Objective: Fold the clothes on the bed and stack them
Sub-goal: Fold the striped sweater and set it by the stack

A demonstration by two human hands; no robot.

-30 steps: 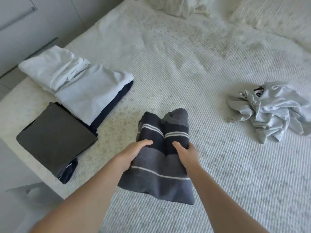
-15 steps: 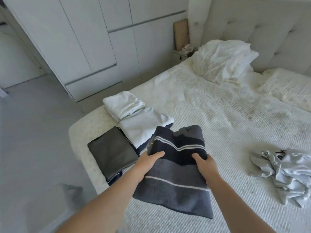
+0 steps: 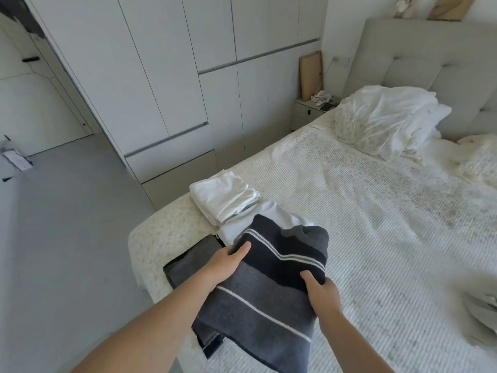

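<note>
Done: folded piles (image 3: 226,200) stacked far left on bed (image 3: 376,238)
Hands: left hand (image 3: 223,265), right hand (image 3: 320,292) grasping striped garment (image 3: 269,286)
Left: crumpled grey clothes (image 3: 481,316) right, seemingly unfolded

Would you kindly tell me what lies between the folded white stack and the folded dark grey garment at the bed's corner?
In the head view, a folded pale white garment lies between the folded white stack and the folded dark grey garment.
</note>
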